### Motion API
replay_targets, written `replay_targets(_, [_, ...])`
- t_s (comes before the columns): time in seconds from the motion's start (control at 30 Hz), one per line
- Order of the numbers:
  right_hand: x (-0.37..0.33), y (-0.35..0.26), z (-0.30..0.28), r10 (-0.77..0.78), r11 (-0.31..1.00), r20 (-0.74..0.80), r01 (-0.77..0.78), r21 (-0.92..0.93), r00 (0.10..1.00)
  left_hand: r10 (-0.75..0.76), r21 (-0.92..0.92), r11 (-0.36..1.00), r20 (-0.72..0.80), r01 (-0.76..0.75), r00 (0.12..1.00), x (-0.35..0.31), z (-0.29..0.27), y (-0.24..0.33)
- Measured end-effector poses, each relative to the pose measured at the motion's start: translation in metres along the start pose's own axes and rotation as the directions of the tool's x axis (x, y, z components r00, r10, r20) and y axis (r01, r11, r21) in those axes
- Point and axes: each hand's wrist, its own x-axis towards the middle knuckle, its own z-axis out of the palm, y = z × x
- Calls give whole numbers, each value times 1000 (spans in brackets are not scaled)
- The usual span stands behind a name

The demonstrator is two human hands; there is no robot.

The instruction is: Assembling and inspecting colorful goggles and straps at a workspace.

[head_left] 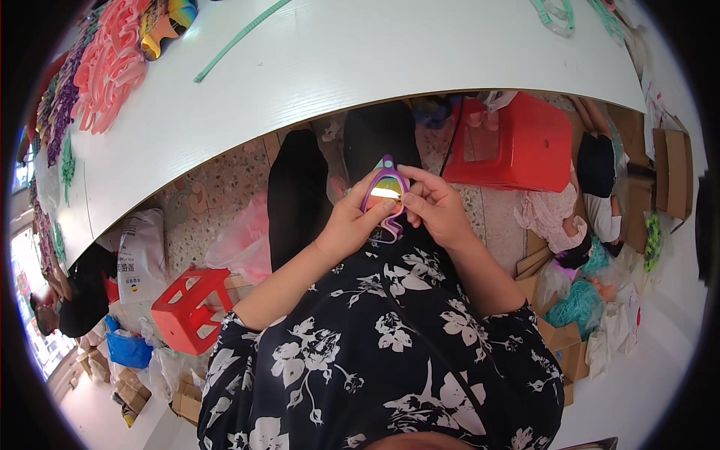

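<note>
Swim goggles [388,182] with a purple frame and a shiny, rainbow-mirrored lens are held over my lap, turned on end. My left hand [349,220] grips their left edge, its thumb lying across the lower part of the lens. On the other side, my right hand [441,211] pinches the frame, with thumb and fingertips close to the lens edge. The lower end of the purple frame hangs below my thumbs. Exactly what my right fingertips press on is too small to make out.
A white table [322,67] curves ahead, bearing pink straps [112,64], a mint strap [240,41] and mint goggles [555,16]. Red stools [532,142] stand either side. People sit at far left and right, near cardboard boxes [671,176] and a blue bag [129,349].
</note>
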Motion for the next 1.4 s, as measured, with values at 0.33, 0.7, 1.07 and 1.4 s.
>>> replay_targets(0.33, [7,-6,9,42,993,-59,-48,-104,997,419,659,733,-244,-168,875,-2,-10,25])
replay_targets(0.7, [11,-16,13,63,994,-33,-66,-92,997,501,668,715,-282,-207,819,-6,5,36])
replay_targets(1.07, [11,-13,5,40,993,-10,-41,-112,999,-139,-130,986,-329,100,934,-8,-3,31])
replay_targets(1.4, [38,-41,-19,370,929,74,-370,-9,926,-289,-239,938,-132,252,948,7,-8,44])
